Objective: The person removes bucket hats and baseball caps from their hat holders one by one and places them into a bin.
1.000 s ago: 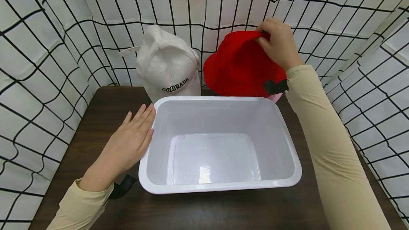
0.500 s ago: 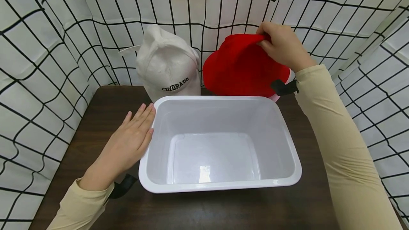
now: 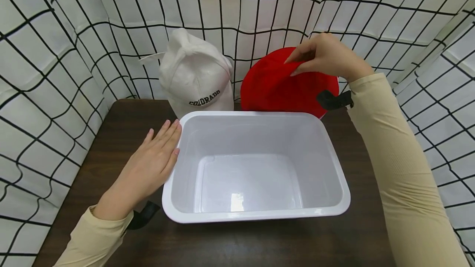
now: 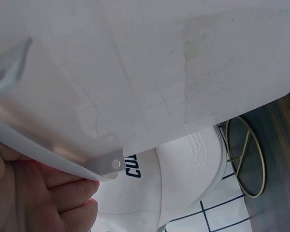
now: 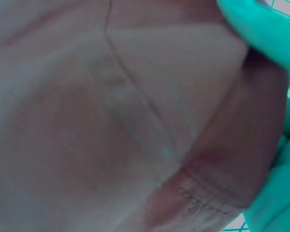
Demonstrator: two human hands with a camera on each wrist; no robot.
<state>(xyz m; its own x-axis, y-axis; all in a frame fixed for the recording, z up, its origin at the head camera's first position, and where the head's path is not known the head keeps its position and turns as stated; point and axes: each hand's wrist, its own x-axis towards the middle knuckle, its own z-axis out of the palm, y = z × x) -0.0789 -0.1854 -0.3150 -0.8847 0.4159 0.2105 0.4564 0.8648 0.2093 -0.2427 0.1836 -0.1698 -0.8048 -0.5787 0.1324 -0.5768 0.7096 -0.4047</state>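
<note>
A white plastic basin (image 3: 256, 216) stands on the dark wooden table, its inside visible from above. My left hand (image 3: 148, 166) rests with straight fingers against the basin's left side; the left wrist view shows its fingers (image 4: 70, 195) under the rim. Behind the basin, a red hat (image 3: 272, 87) sits at the right. My right hand (image 3: 328, 59) holds its upper part. In the right wrist view, hat fabric (image 5: 111, 106) fills most of the picture, with the thumb in front and the other fingers behind. A white cap (image 3: 196, 69) lettered COLORADO stands left of the red hat.
Black wire grid panels (image 3: 239, 32) backed with white sheeting surround the table (image 3: 259, 246) at the back and sides. A brass-coloured wire ring (image 4: 261, 179) lies beyond the basin in the left wrist view. Something pale shows beside the red hat.
The red hat's top has come down and its hollow side has turned out of sight. My right hand has lowered, its fingertips shifting left over the hat. My left hand stays put.
</note>
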